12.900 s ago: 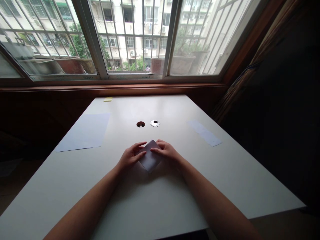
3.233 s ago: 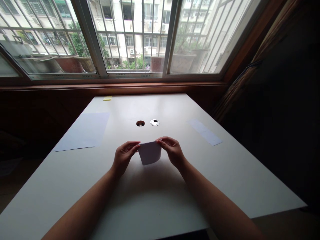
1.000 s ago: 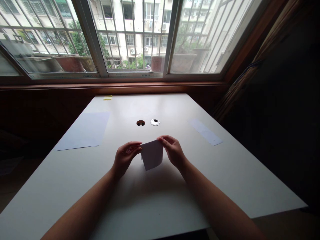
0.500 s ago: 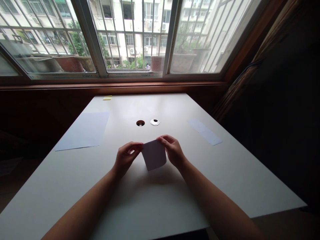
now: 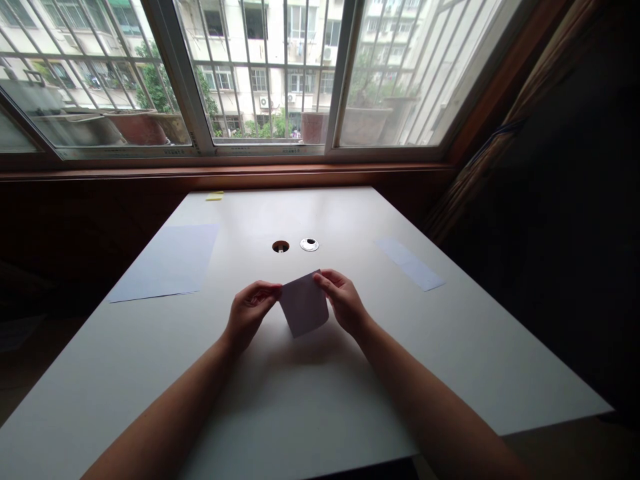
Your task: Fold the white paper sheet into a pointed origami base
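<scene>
My left hand (image 5: 249, 310) pinches upper left corner of small paper piece (image 5: 304, 307); right hand (image 5: 345, 300) grips upper right, thumb on near face. Piece at frame centre, tilted, raised off worktop (image 5: 320, 413), lower right edge curling. Larger paper sheet (image 5: 167, 260) lies left of frame, paper strip (image 5: 411, 265) right. Step in hand, my judgement: handling piece two-handed along top edge. Next move likely calls for even, light fingertip pressure, corners controlled.
</scene>
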`<state>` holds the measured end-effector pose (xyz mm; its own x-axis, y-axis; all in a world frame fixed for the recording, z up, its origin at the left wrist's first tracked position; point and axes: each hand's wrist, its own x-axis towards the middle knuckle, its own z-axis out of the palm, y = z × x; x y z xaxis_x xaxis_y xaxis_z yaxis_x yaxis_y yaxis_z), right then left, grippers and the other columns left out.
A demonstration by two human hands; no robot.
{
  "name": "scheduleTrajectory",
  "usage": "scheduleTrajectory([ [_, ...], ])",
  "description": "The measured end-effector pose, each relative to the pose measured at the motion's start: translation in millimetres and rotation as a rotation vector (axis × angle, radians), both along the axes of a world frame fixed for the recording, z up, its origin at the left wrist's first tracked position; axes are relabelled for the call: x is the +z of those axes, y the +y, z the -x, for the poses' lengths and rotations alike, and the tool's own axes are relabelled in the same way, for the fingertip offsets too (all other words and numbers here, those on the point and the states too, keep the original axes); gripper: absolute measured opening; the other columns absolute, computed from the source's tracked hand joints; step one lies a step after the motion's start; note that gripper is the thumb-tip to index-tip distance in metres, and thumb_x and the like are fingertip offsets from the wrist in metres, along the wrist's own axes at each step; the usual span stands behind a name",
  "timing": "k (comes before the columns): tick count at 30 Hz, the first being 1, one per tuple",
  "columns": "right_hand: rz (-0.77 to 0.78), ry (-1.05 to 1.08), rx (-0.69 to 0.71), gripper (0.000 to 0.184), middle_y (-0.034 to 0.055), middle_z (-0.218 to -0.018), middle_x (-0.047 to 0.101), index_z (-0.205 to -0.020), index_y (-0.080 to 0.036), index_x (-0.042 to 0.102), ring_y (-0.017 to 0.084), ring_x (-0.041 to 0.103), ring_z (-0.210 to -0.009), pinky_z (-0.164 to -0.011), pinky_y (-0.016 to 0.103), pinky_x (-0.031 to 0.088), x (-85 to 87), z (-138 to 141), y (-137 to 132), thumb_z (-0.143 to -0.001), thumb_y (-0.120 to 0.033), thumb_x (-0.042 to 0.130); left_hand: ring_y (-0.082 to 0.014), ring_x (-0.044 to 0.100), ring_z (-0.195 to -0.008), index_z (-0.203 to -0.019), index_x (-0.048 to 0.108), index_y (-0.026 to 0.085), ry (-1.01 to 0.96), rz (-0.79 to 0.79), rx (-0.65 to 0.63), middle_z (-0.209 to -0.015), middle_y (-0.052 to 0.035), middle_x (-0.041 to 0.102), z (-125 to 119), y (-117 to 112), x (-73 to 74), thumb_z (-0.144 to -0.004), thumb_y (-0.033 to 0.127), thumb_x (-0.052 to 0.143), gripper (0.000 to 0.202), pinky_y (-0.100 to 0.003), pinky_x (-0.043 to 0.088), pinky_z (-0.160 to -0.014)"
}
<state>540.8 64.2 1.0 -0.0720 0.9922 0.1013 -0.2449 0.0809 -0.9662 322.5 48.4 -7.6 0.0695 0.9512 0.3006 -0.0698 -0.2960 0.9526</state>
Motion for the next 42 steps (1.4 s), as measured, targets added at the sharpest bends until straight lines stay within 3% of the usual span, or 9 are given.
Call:
scheduleTrajectory([
  [13,-0.034,-0.078,-0.067,0.026,0.0017,-0.073,0.063,-0.078,-0.021,0.068,0.016,0.053,-0.066,-0.058,0.029,0.041,10.6,-0.7,-9.1,-0.074,-0.046,0.076,-0.0221,0.067,-0.091,-0.104,0.073,0.018,0.15,-0.056,-0.071,-0.096,-0.0096,0.071,-0.5,-0.6,4.0,-0.085,0.03,0.07,0.023,-0.034,0.054,-0.083],
  [22,-0.372,-0.303,-0.03,0.013,0.0053,-0.086,0.067,-0.085,-0.024,0.071,0.022,0.062,-0.082,-0.077,0.037,0.047,20.4,2.8,-20.0,-0.085,-0.036,0.068,-0.0192,0.064,-0.079,-0.091,0.076,0.02,0.268,-0.237,-0.022,-0.086,-0.0078,0.069,-1.1,-4.7,9.8,-0.086,0.024,0.069,0.01,-0.03,0.05,-0.07],
  [42,-0.599,-0.411,-0.084,0.008,0.0062,-0.088,0.074,-0.091,-0.026,0.075,0.024,0.064,-0.085,-0.078,0.042,0.053,24.8,-1.9,-17.6,-0.087,-0.026,0.069,-0.0193,0.066,-0.08,-0.092,0.077,0.022,0.324,-0.356,0.079,-0.088,-0.0072,0.071,1.1,-5.7,12.8,-0.086,0.022,0.069,0.01,-0.031,0.052,-0.073],
])
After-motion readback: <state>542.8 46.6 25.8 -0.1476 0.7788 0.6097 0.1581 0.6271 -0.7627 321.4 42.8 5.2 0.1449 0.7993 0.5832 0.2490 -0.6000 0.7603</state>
